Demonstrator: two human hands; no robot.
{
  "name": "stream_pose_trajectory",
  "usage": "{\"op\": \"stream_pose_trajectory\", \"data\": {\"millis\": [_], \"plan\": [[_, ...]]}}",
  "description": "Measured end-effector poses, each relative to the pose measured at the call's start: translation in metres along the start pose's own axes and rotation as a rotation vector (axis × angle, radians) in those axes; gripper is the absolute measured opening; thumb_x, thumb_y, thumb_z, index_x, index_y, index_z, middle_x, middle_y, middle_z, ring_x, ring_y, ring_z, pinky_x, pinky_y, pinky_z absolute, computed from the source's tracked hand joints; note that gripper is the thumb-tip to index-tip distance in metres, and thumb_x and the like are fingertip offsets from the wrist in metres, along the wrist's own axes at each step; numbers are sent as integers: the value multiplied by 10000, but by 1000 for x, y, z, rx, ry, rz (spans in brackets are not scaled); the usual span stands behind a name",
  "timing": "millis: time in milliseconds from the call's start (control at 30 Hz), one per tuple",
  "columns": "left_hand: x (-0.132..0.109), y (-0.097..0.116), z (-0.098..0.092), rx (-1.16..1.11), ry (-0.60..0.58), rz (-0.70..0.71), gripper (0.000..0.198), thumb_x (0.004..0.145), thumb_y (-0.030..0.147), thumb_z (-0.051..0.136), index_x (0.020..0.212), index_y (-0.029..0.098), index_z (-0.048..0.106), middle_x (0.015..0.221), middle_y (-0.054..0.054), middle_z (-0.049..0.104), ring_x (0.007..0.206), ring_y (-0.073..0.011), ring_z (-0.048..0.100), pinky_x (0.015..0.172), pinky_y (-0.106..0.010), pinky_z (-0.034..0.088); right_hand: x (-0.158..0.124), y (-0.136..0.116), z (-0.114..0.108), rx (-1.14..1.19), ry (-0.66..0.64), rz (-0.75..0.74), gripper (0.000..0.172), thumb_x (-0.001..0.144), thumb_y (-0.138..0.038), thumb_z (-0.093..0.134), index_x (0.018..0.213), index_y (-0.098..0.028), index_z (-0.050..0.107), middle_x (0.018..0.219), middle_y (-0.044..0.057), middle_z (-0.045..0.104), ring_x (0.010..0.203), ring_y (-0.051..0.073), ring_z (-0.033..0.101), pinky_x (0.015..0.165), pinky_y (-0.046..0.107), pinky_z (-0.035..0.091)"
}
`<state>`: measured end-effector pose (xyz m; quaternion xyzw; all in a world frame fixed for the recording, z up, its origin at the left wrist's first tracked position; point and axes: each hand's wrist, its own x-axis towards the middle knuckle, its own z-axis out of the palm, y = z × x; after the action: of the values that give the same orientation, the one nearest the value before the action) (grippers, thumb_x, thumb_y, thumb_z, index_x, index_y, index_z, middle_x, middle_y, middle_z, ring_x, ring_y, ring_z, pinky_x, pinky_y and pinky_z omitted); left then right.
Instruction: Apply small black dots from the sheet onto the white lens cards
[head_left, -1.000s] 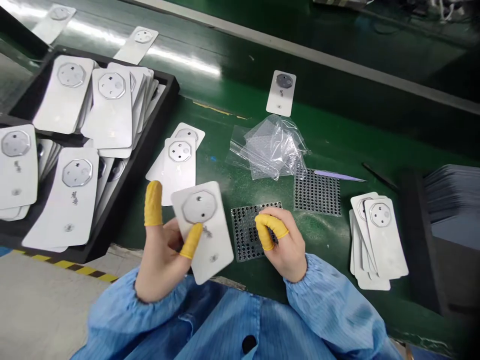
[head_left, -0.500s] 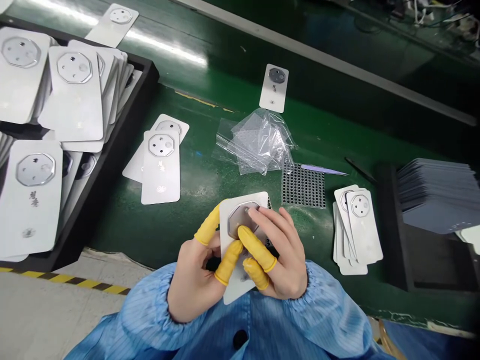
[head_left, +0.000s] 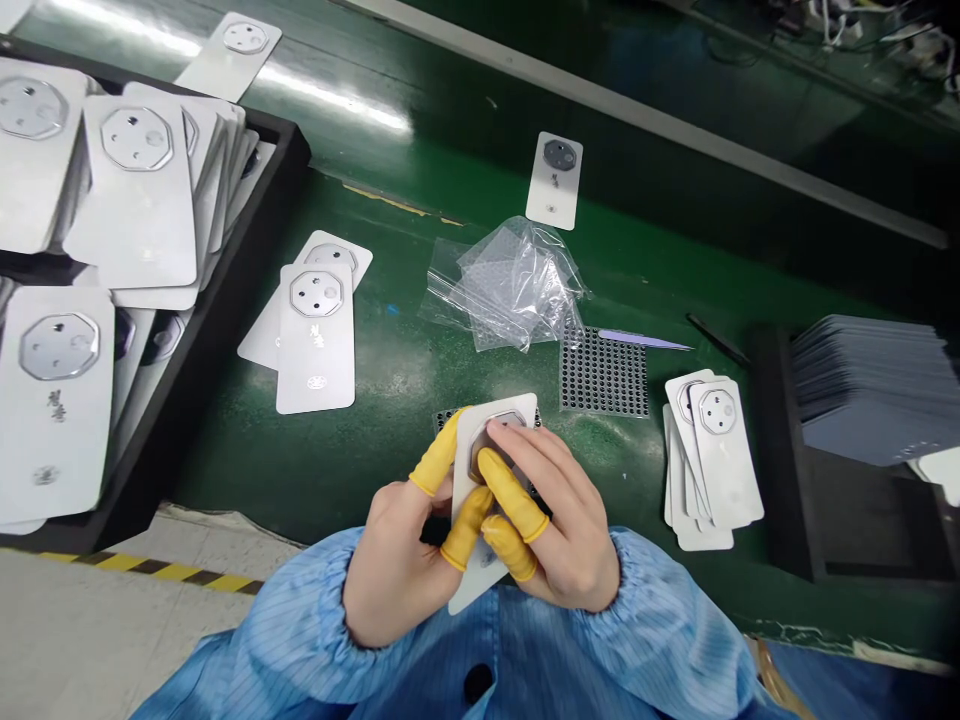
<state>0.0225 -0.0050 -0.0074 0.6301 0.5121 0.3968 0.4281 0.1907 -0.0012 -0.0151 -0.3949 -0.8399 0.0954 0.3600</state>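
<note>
If counted roughly left to right: one black tray [head_left: 281, 190], loaded with piled white cards [head_left: 131, 215], too layered to total; one loose card [head_left: 227, 58] beyond its far rim; two overlapping cards [head_left: 316, 350] on green bench [head_left: 375, 470]; one lone card [head_left: 553, 190] toward far side; one clump of clear plastic film [head_left: 514, 285], layers uncountable; two dotted sheets, namely near sheet [head_left: 445, 418], mostly hidden behind hands and card, and farther sheet [head_left: 604, 378], partly under film and one lilac pointed tool [head_left: 645, 340]; one slim dark tool [head_left: 716, 338]; one messy card stack [head_left: 724, 460], several deep, exact total unclear; one dark bin [head_left: 781, 450] with many grey plates [head_left: 874, 385]. Yellow finger cots [head_left: 435, 462]: four, two per hand. Held card [head_left: 478, 580]: one, between both hands, raised and tilted, close to blue smock [head_left: 420, 685]. In left hand [head_left: 397, 565]: grasped along left edge, thumb on front. By right hand [head_left: 562, 520]: touched on front, fingertips at octagonal window [head_left: 478, 440], thumb and index bent close together. Anything small between those two: cannot tell.
</note>
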Motion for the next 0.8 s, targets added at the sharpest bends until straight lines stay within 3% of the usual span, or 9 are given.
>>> {"op": "stream_pose_trajectory", "data": {"millis": [200,367,533,667,733,800], "plan": [[2,3,1,49,13,55,99,738,120,644,782,194,594,572,34,649,432,-99,603,424,-159,485,-3,2,1,11,-14,-16,315,946,-203,436,1173,-40,582,1304,253,561,1282,333,497,990,533,501],[0,-1,3,23,46,62,136,732,96,640,774,215,590,537,59,602,417,-88,575,412,-151,461,-1,3,4,106,-66,4,409,964,-234,386,1315,-51,489,1429,245,452,1369,346,396,996,559,503],[-1,-5,6,-173,39,-26,417,726,77,691,1087,282,646,627,49,679,499,-121,638,465,-173,521,-3,9,6,281,-20,55,478,968,-232,381,1440,-159,384,1531,130,351,1373,294,411,1076,555,443],[4,-1,9,-426,-6,-128,493,799,97,657,1242,305,595,686,29,730,497,-127,649,475,-196,553,-6,4,10,433,161,400,531,934,-205,501,1445,-285,378,1565,45,296,1408,289,364,1098,530,434],[7,0,9,-487,-13,-129,396,799,104,666,1153,282,654,673,24,727,507,-125,652,496,-196,562,-6,1,15,572,258,579,563,920,-187,542,1440,-323,373,1521,53,383,1319,271,493,1007,481,533],[10,0,9,-501,9,-130,269,778,115,691,1005,257,709,665,21,724,528,-122,652,508,-185,556,-6,-2,19,721,265,660,561,920,-195,557,1431,-341,378,1426,57,514,1136,230,643,877,410,614]]}}
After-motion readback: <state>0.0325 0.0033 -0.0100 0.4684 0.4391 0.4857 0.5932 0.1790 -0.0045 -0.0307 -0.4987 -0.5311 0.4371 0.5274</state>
